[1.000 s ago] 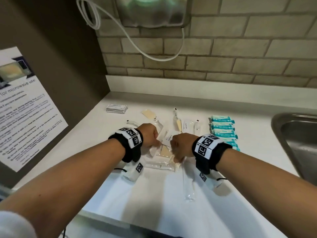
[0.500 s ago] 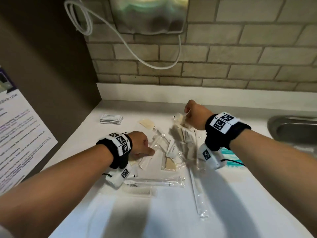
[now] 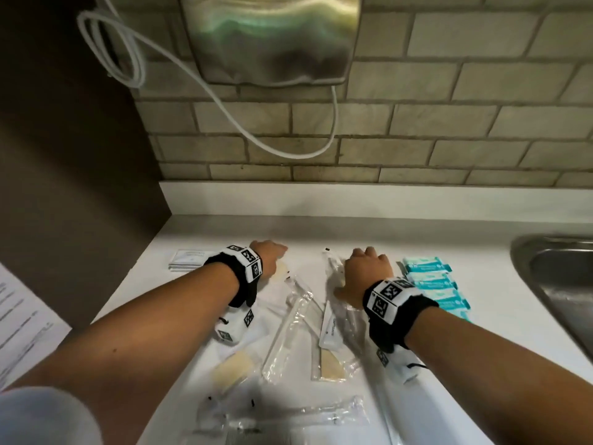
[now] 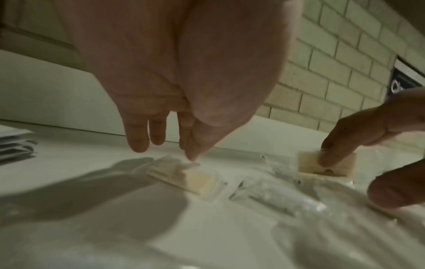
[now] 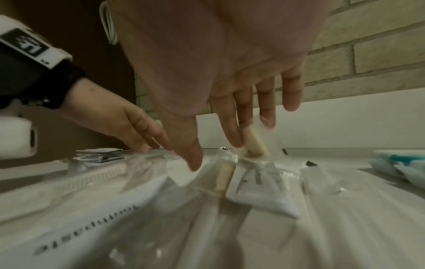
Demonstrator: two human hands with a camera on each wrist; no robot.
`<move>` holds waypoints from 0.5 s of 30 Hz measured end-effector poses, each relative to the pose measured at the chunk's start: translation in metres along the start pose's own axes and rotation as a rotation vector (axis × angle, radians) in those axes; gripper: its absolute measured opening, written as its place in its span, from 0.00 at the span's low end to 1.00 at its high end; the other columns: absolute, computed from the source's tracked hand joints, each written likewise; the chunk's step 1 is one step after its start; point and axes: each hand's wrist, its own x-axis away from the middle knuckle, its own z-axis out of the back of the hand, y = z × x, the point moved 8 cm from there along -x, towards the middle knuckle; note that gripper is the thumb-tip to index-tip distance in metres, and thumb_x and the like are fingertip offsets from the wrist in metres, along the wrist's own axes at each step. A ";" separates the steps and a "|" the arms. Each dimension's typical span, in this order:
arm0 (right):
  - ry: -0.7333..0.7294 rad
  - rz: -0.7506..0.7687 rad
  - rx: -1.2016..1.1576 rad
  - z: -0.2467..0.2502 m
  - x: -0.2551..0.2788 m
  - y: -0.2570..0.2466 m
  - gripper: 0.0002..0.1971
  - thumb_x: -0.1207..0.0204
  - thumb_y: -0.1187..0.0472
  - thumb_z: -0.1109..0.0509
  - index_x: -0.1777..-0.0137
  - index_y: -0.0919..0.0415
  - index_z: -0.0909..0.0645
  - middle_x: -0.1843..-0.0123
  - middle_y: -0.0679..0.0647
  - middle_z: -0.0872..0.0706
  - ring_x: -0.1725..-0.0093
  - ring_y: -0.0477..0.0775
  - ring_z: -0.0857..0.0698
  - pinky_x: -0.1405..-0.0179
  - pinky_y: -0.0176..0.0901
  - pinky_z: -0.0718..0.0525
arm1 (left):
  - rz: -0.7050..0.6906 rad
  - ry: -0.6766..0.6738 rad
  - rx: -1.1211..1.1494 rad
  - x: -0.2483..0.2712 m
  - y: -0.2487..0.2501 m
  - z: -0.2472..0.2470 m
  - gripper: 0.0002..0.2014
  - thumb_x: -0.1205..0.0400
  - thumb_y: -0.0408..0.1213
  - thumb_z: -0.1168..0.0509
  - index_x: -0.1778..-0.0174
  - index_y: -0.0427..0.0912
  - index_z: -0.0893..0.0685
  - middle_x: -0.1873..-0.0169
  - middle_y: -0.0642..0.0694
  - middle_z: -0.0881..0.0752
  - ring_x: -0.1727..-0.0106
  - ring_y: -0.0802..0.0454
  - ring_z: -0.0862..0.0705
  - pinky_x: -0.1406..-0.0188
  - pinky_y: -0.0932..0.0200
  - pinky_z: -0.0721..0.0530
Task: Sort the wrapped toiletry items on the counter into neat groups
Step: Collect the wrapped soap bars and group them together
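Both hands reach over a white desk [image 3: 199, 239] strewn with wrapped toiletry items. The left hand [image 3: 268, 256] is at the far left of the scatter, fingers straight and pointing down; in the left wrist view its thumb tip touches the edge of a small cream bar in clear wrap [image 4: 190, 179], which lies flat on the desk, and the other fingers hang loose just above it. The right hand [image 3: 365, 273] is to the right, near the far middle of the pile. Its fingers are also extended and slightly spread; the index finger [image 5: 232, 131] presses against another cream bar in clear wrap [image 5: 253, 142], which stands tilted up on its end against the fingertip. The thumb is apart from the bar and holds nothing.

Just right of the right hand, a row of teal and white packets [image 3: 433, 284] lies lined up, overlapping, running from far to near. At the far left, a small stack of flat white sachets [image 3: 187, 260] sits beside the left wrist. Between and nearer than the hands lie long clear sleeves [image 3: 288, 329], a white sachet with print [image 3: 330, 329] and two more cream pieces in wrap [image 3: 232, 369], loosely crossed over one another. A steel sink [image 3: 558, 284] is at the right edge.
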 end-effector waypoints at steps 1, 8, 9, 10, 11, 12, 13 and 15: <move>-0.033 -0.014 0.014 -0.006 -0.001 0.001 0.26 0.27 0.41 0.31 0.36 0.57 0.19 0.34 0.53 0.23 0.29 0.58 0.30 0.31 0.53 0.30 | 0.009 -0.015 -0.066 -0.002 -0.001 -0.002 0.30 0.17 0.26 0.44 0.18 0.44 0.37 0.20 0.40 0.34 0.21 0.39 0.33 0.23 0.52 0.33; 0.015 -0.095 0.012 -0.005 -0.012 0.009 0.16 0.22 0.54 0.37 0.37 0.56 0.19 0.37 0.52 0.18 0.32 0.56 0.24 0.33 0.53 0.31 | 0.066 0.062 0.140 -0.023 -0.012 -0.003 0.25 0.21 0.42 0.29 0.29 0.40 0.23 0.32 0.42 0.20 0.32 0.45 0.20 0.34 0.58 0.24; 0.022 -0.099 0.019 -0.001 -0.013 0.009 0.15 0.21 0.56 0.39 0.38 0.56 0.19 0.37 0.52 0.17 0.33 0.56 0.23 0.33 0.53 0.32 | 0.091 0.072 0.191 -0.022 -0.015 -0.004 0.25 0.23 0.44 0.27 0.31 0.41 0.21 0.34 0.43 0.18 0.35 0.46 0.19 0.36 0.59 0.22; 0.023 -0.100 0.024 0.002 -0.012 0.009 0.15 0.21 0.58 0.40 0.38 0.56 0.19 0.37 0.52 0.17 0.33 0.56 0.23 0.32 0.53 0.32 | 0.116 0.083 0.236 -0.022 -0.018 -0.006 0.23 0.25 0.45 0.25 0.36 0.42 0.19 0.38 0.44 0.16 0.39 0.47 0.17 0.40 0.60 0.21; 0.020 -0.102 0.023 0.006 -0.010 0.010 0.15 0.21 0.59 0.40 0.38 0.56 0.20 0.37 0.53 0.17 0.33 0.56 0.23 0.32 0.53 0.33 | 0.127 0.088 0.261 -0.020 -0.018 -0.006 0.20 0.26 0.46 0.24 0.41 0.43 0.16 0.42 0.45 0.14 0.44 0.49 0.16 0.46 0.61 0.20; 0.020 -0.107 0.012 0.009 -0.008 0.011 0.15 0.22 0.59 0.40 0.38 0.57 0.20 0.37 0.53 0.16 0.33 0.57 0.22 0.32 0.54 0.33 | 0.125 0.093 0.277 -0.018 -0.017 -0.007 0.17 0.27 0.46 0.23 0.46 0.44 0.14 0.47 0.45 0.12 0.49 0.50 0.15 0.51 0.62 0.21; 0.021 -0.116 -0.007 0.013 -0.006 0.013 0.14 0.22 0.59 0.40 0.39 0.57 0.20 0.38 0.53 0.16 0.34 0.57 0.21 0.31 0.54 0.33 | 0.116 0.092 0.280 -0.015 -0.015 -0.005 0.13 0.27 0.46 0.23 0.51 0.44 0.12 0.51 0.46 0.10 0.53 0.51 0.15 0.54 0.63 0.21; 0.031 -0.146 -0.064 0.023 -0.001 0.020 0.14 0.22 0.59 0.41 0.39 0.58 0.21 0.39 0.55 0.15 0.36 0.58 0.19 0.31 0.54 0.33 | 0.097 0.092 0.287 -0.006 -0.011 0.000 0.09 0.27 0.44 0.23 0.56 0.43 0.09 0.56 0.46 0.08 0.56 0.51 0.13 0.58 0.64 0.21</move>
